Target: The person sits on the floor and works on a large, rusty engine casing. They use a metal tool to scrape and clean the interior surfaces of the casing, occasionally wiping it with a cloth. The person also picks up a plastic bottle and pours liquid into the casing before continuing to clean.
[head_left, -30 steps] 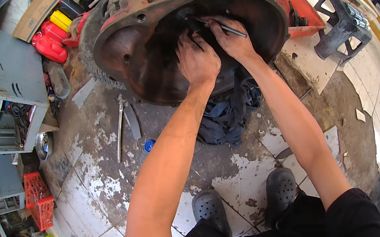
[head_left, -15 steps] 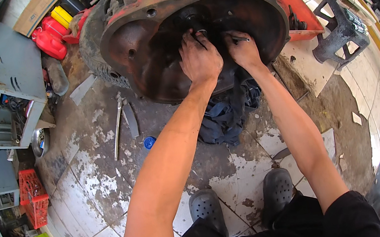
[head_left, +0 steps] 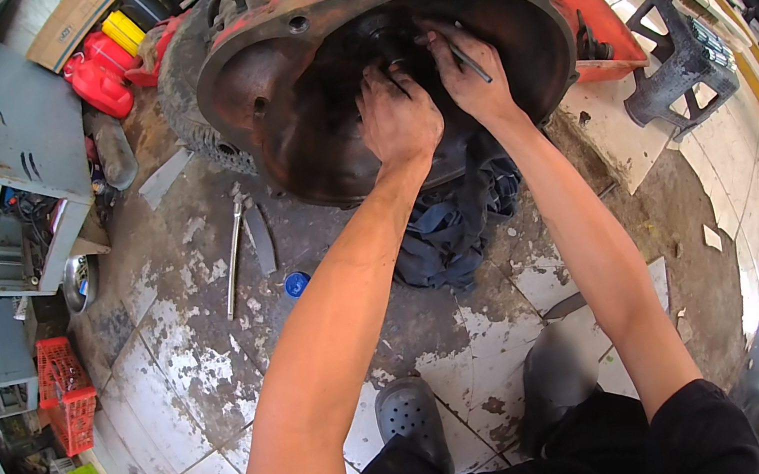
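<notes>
A large, greasy metal bell housing opens toward me, with a dark shaft in its middle. Just below the shaft's end, my left hand is closed, its blackened fingers curled. What they grip, if anything, is lost in the dark. To the right of the shaft, inside the housing, my right hand is closed around a thin metal rod that slants out across the fingers. The right fingertips reach close to the shaft; contact cannot be made out. A dark blue cloth lies crumpled under the housing.
A long metal wrench, a flat grey strip and a blue cap lie on the stained floor at left. A red tray and a dark plastic stool stand right. Metal cabinets line the left side.
My right hand has moved up and toward the shaft, and the rod in it now slants more steeply. The left hand stays nearly in place. My right shoe is now blurred.
</notes>
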`<control>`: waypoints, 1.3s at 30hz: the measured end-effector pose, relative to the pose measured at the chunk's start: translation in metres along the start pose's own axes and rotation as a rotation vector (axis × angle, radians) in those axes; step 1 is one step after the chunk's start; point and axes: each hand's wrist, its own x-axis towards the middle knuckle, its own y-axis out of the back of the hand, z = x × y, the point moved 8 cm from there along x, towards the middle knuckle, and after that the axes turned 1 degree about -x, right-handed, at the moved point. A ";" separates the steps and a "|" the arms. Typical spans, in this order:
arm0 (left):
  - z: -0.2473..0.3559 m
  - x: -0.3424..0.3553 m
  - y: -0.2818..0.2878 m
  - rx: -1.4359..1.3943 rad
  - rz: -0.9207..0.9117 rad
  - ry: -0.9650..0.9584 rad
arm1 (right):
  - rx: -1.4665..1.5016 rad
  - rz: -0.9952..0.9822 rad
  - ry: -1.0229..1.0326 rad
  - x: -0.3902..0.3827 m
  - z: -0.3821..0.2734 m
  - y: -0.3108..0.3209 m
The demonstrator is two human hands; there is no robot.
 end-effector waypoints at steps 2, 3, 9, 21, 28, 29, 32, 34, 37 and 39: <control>0.003 -0.002 -0.005 -0.015 -0.017 0.005 | -0.084 0.029 0.000 -0.012 0.021 0.004; 0.003 -0.002 -0.007 -0.016 -0.029 0.003 | -0.125 0.041 0.001 -0.017 0.033 0.006; -0.003 0.000 -0.002 0.034 -0.101 0.079 | -0.016 0.003 0.300 -0.010 -0.024 -0.002; 0.001 -0.003 -0.003 0.013 -0.074 0.042 | -0.057 0.037 0.245 0.005 -0.008 0.005; -0.004 -0.002 -0.006 0.039 -0.115 0.082 | -0.054 0.109 0.157 -0.009 -0.005 0.005; -0.002 -0.003 -0.008 0.026 -0.110 0.074 | -0.055 0.123 0.128 -0.004 0.004 0.008; 0.002 0.001 -0.010 0.002 -0.091 0.058 | -0.138 0.045 -0.113 -0.008 0.038 0.012; -0.001 0.002 -0.009 0.013 -0.088 0.061 | -0.136 0.031 -0.174 -0.016 0.039 0.014; 0.002 -0.001 -0.005 0.025 -0.044 -0.009 | -0.017 0.045 0.072 -0.003 0.000 0.010; -0.001 -0.004 -0.003 0.007 -0.038 -0.002 | -0.011 0.056 0.119 -0.007 0.009 0.003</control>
